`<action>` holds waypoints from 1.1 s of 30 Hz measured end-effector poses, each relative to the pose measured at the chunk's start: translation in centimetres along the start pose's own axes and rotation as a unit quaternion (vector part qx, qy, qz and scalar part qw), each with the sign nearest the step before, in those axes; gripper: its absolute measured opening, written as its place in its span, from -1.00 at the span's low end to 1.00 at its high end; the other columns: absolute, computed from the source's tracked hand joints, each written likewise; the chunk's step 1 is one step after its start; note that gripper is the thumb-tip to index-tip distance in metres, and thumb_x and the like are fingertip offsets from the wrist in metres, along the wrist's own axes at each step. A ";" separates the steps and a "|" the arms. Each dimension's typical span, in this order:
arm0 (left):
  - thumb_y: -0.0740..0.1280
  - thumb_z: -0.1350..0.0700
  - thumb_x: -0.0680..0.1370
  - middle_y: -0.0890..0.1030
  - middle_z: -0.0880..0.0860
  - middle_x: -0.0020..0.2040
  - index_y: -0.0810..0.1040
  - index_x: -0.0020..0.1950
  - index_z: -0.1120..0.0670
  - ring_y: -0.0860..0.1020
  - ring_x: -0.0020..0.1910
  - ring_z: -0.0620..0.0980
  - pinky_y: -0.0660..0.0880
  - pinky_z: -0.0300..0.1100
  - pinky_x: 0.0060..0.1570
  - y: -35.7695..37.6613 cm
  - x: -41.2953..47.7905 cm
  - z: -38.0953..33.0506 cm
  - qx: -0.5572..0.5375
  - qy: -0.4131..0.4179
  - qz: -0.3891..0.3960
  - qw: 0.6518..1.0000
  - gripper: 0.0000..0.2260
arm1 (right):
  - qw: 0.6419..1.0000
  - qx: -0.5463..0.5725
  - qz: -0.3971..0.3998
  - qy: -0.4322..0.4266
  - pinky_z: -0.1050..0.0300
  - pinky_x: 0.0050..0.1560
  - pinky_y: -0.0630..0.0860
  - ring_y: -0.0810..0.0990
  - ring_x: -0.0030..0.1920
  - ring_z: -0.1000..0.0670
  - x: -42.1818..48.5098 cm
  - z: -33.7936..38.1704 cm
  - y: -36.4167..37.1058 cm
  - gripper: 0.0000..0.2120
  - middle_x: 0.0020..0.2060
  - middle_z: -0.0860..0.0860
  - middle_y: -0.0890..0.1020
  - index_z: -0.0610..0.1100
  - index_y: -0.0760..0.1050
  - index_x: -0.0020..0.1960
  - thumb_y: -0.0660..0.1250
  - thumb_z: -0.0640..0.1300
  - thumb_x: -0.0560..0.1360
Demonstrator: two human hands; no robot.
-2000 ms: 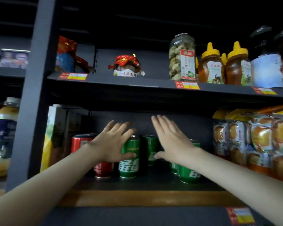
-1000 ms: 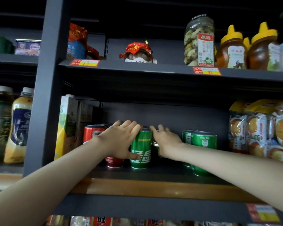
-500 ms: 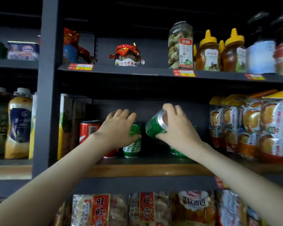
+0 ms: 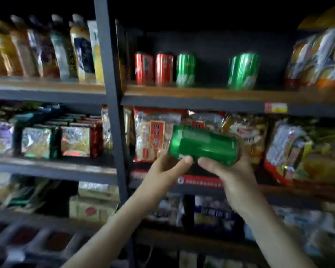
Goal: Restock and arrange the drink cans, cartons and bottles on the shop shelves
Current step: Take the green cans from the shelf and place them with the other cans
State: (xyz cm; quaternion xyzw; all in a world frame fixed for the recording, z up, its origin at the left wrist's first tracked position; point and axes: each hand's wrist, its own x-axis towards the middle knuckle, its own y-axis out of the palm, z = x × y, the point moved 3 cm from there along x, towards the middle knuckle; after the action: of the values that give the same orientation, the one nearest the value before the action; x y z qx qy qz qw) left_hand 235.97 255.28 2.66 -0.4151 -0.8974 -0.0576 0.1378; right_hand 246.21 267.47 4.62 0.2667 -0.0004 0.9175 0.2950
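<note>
Where bottles (image 4: 46,49) stand: left of the upright post (image 4: 109,93).
Red cans (image 4: 155,69): two upright, just right of the post.
Green cans (image 4: 186,69): two upright, further right, apart.
Left hand (image 4: 168,167): right of the post, lower, gripping the sideways held can (image 4: 203,145).
Right hand (image 4: 230,171): furthest right, curled round that can's other end.

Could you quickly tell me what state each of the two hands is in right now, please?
The left hand grips the green metal drink can, which is tipped sideways.
The right hand grips the same can at its other end.
</note>
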 end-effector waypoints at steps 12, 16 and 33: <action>0.59 0.14 0.35 0.60 -0.31 0.09 0.40 0.25 -0.19 0.55 0.13 -0.33 0.46 -0.43 0.07 -1.0 -10.3 8.2 0.206 0.022 0.031 0.978 -0.40 | 0.940 -0.299 0.163 0.032 0.30 0.31 0.33 0.32 0.34 0.25 -12.5 -9.3 0.4 -0.35 0.22 0.51 0.28 0.48 0.16 0.29 0.42 0.33 0.32; 0.58 0.07 0.36 0.54 -0.34 0.12 0.31 0.26 -0.28 0.50 0.16 -0.38 0.44 -0.45 0.11 -2.1 -11.2 8.5 0.267 0.047 0.044 0.961 -0.36 | 0.946 -0.291 0.143 -0.001 0.31 0.32 0.34 0.36 0.29 0.31 -13.1 -10.0 2.5 -0.26 0.21 0.53 0.31 0.54 0.11 0.29 0.49 0.08 0.37; 0.37 -0.16 0.48 0.02 -0.17 0.58 0.01 0.58 -0.08 0.08 0.54 -0.19 0.15 -0.46 0.39 -6.2 -13.3 11.6 0.385 0.173 0.180 0.889 -0.22 | 0.890 0.256 -0.047 0.375 0.04 -0.16 0.63 0.68 0.03 -0.16 -14.5 -12.4 4.1 -0.35 0.10 -0.23 0.65 -0.25 0.54 0.20 0.65 -0.10 0.18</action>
State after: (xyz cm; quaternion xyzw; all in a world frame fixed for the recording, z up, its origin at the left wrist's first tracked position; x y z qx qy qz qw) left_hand 237.16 244.14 -12.30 -0.4676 -0.7210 0.2473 0.4477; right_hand 247.82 258.19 -12.48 -0.0317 0.3574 0.9027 0.2375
